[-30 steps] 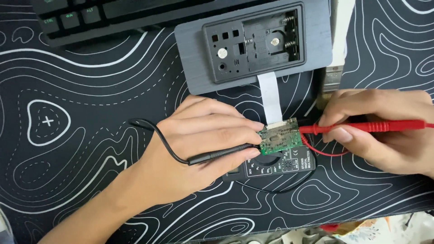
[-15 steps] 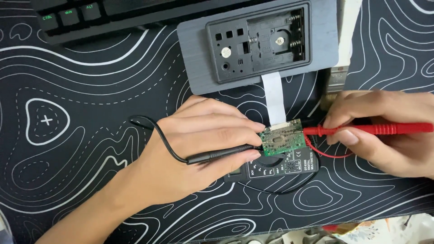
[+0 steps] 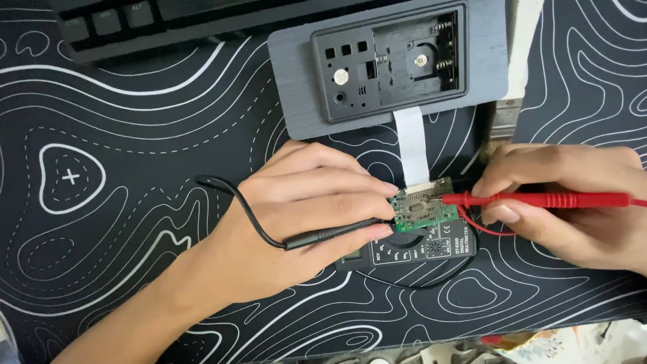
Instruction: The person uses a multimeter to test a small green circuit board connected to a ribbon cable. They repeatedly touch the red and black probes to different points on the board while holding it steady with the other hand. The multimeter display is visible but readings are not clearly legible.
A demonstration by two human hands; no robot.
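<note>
A: Where is the green circuit board (image 3: 423,207)?
B: Middle of the scene, lying on top of a black multimeter (image 3: 412,248) on the patterned black surface (image 3: 121,189). A white ribbon cable (image 3: 412,145) runs from its far edge to the grey device (image 3: 387,64) lying open behind it.

A: And the grips?
B: The left hand (image 3: 300,212) has its fingers closed round a black probe (image 3: 330,234), tip at the board's left edge. The right hand (image 3: 573,202) pinches a red probe (image 3: 532,199), tip on the board's right side.

A: Anything inside that grey device?
B: Its dark open compartment shows springs at the right and a round silver contact; it holds no batteries. A keyboard (image 3: 135,23) lies far left.
</note>
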